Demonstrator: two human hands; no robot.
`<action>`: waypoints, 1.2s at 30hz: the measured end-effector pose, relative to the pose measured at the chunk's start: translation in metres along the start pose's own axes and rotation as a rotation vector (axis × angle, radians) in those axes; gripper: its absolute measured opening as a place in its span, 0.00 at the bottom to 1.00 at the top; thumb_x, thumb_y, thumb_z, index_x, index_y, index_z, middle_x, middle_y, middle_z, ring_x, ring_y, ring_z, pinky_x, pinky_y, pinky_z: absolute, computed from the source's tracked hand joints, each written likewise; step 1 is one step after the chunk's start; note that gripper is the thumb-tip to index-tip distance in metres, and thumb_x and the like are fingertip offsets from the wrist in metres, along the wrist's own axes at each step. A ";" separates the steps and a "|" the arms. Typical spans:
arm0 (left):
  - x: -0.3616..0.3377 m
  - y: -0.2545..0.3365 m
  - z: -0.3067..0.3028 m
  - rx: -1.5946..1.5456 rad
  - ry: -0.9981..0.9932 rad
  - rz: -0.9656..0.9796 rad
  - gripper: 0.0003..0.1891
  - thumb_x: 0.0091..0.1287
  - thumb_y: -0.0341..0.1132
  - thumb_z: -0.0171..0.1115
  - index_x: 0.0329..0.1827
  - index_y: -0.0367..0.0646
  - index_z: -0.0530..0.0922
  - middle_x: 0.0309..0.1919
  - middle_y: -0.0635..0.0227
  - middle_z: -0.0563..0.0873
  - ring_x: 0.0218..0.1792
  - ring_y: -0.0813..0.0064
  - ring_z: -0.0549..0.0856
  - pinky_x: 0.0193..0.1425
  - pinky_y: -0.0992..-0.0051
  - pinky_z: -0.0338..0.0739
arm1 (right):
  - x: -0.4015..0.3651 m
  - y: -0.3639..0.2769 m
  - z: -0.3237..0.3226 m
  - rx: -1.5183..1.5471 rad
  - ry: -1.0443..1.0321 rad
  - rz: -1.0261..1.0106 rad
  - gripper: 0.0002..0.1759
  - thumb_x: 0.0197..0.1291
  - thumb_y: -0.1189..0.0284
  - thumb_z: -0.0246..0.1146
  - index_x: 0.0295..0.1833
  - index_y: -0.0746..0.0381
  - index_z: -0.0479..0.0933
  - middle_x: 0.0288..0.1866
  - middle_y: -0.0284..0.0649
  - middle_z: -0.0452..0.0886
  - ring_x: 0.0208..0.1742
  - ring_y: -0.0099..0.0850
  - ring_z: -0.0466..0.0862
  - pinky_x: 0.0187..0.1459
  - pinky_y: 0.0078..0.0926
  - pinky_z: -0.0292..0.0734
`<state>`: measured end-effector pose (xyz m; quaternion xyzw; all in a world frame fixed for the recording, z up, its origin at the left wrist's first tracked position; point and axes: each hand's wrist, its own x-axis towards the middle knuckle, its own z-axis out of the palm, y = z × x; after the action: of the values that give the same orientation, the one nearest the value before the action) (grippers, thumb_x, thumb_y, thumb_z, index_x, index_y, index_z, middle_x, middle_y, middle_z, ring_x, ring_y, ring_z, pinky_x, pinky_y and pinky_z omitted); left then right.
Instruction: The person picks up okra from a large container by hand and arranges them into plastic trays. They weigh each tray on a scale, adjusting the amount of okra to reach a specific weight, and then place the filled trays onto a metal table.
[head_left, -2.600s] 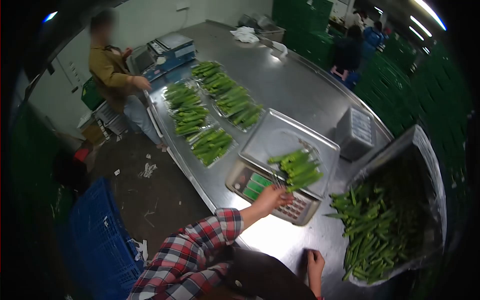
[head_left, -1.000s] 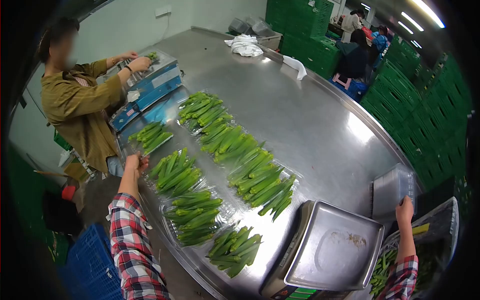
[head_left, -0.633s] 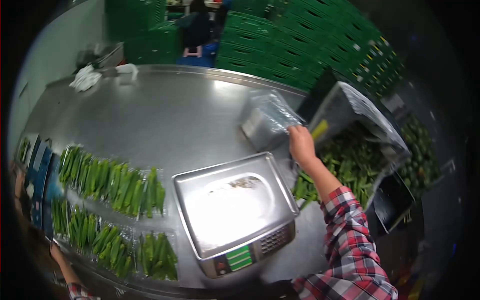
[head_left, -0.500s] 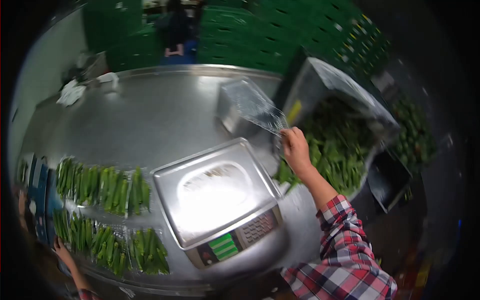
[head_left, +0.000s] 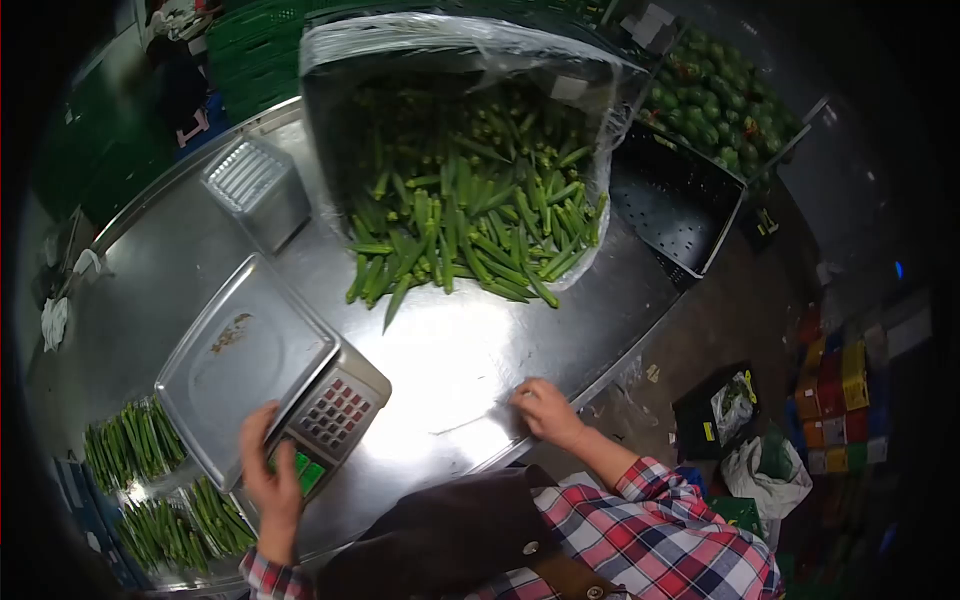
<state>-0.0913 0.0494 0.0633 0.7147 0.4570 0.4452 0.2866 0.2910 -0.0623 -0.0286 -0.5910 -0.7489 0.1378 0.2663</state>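
Note:
My left hand (head_left: pixel 272 478) is at the front of the weighing scale (head_left: pixel 240 365), fingers apart, by the rim of its metal pan and partly over the green display (head_left: pixel 307 474). The pan bears only a brown smear. My right hand (head_left: pixel 545 412) is pinched closed near the table's front edge. From it a thin, see-through plastic bag (head_left: pixel 470 424) seems to stretch left, hard to make out in the glare. Beyond both hands, loose okra (head_left: pixel 460 225) spills from a plastic-lined crate (head_left: pixel 335 55). A metal box (head_left: pixel 255 190) stands behind the scale.
Packs of okra (head_left: pixel 135 440) lie in rows left of the scale. A black crate (head_left: pixel 675 200) is at the right, with a crate of green produce (head_left: pixel 715 100) behind it. On the floor at right are a white bag (head_left: pixel 770 475) and coloured boxes (head_left: pixel 835 405).
My view has turned right. My right hand has come from the metal box to the table's front edge, away from the stacked plastic. My left hand has moved from the okra packs to the scale.

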 end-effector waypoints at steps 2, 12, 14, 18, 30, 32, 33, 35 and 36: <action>0.003 0.013 0.057 -0.096 -0.133 -0.139 0.17 0.60 0.25 0.54 0.54 0.36 0.72 0.51 0.58 0.78 0.55 0.64 0.76 0.61 0.66 0.66 | -0.014 0.008 -0.003 0.039 -0.116 -0.060 0.12 0.51 0.71 0.64 0.43 0.60 0.76 0.43 0.43 0.74 0.47 0.43 0.75 0.48 0.36 0.70; -0.005 0.011 0.222 0.046 -0.366 -0.184 0.14 0.60 0.31 0.61 0.49 0.38 0.77 0.44 0.54 0.81 0.49 0.57 0.80 0.54 0.69 0.73 | 0.067 0.148 -0.035 -0.146 0.268 0.375 0.16 0.51 0.71 0.65 0.44 0.66 0.71 0.39 0.48 0.75 0.42 0.46 0.75 0.43 0.38 0.71; 0.010 0.002 0.243 0.027 -0.341 -0.272 0.15 0.63 0.33 0.60 0.50 0.37 0.77 0.47 0.54 0.81 0.47 0.61 0.81 0.52 0.71 0.74 | 0.081 0.165 -0.033 -0.169 0.152 0.383 0.17 0.49 0.71 0.65 0.44 0.66 0.71 0.39 0.48 0.75 0.43 0.45 0.75 0.43 0.38 0.72; 0.052 -0.006 0.291 -0.103 -0.273 -0.402 0.18 0.64 0.35 0.59 0.53 0.34 0.74 0.49 0.52 0.80 0.48 0.63 0.81 0.50 0.72 0.75 | 0.090 0.187 -0.034 -0.110 -0.015 0.447 0.17 0.49 0.73 0.63 0.46 0.67 0.71 0.40 0.49 0.75 0.43 0.45 0.76 0.44 0.38 0.72; 0.133 -0.040 0.380 0.112 -0.056 -0.532 0.23 0.54 0.36 0.63 0.52 0.34 0.72 0.27 0.62 0.80 0.27 0.69 0.79 0.33 0.71 0.73 | 0.167 0.160 -0.021 -0.197 0.035 0.262 0.37 0.46 0.61 0.68 0.61 0.65 0.65 0.45 0.49 0.70 0.48 0.44 0.72 0.47 0.39 0.68; 0.129 -0.048 0.369 -0.067 -0.037 -0.581 0.22 0.55 0.34 0.62 0.52 0.34 0.73 0.26 0.65 0.79 0.27 0.73 0.78 0.32 0.74 0.72 | 0.162 0.159 -0.017 -0.253 0.003 0.245 0.47 0.41 0.53 0.72 0.64 0.64 0.62 0.46 0.47 0.69 0.49 0.42 0.70 0.47 0.38 0.67; 0.120 -0.043 0.358 -0.192 0.001 -0.597 0.21 0.55 0.33 0.61 0.52 0.34 0.73 0.26 0.66 0.78 0.28 0.76 0.77 0.32 0.76 0.71 | 0.162 0.159 -0.016 -0.286 -0.022 0.244 0.48 0.39 0.53 0.72 0.65 0.63 0.62 0.46 0.47 0.69 0.49 0.41 0.70 0.47 0.37 0.67; 0.101 -0.029 0.334 -0.330 0.038 -0.581 0.20 0.56 0.31 0.59 0.52 0.33 0.73 0.26 0.68 0.77 0.29 0.81 0.75 0.33 0.79 0.70 | 0.160 0.156 -0.016 -0.352 -0.074 0.250 0.50 0.37 0.51 0.73 0.65 0.60 0.62 0.46 0.46 0.69 0.48 0.41 0.70 0.46 0.36 0.67; 0.087 -0.021 0.321 -0.344 0.038 -0.555 0.19 0.57 0.31 0.58 0.52 0.34 0.74 0.27 0.70 0.77 0.30 0.83 0.74 0.33 0.80 0.69 | 0.160 0.153 -0.015 -0.368 -0.082 0.246 0.50 0.36 0.52 0.74 0.65 0.58 0.62 0.45 0.46 0.69 0.48 0.40 0.71 0.46 0.36 0.67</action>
<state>0.2049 0.1365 -0.0620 0.4957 0.5577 0.4339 0.5049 0.3984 0.1300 -0.0580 -0.7104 -0.6939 0.0539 0.1047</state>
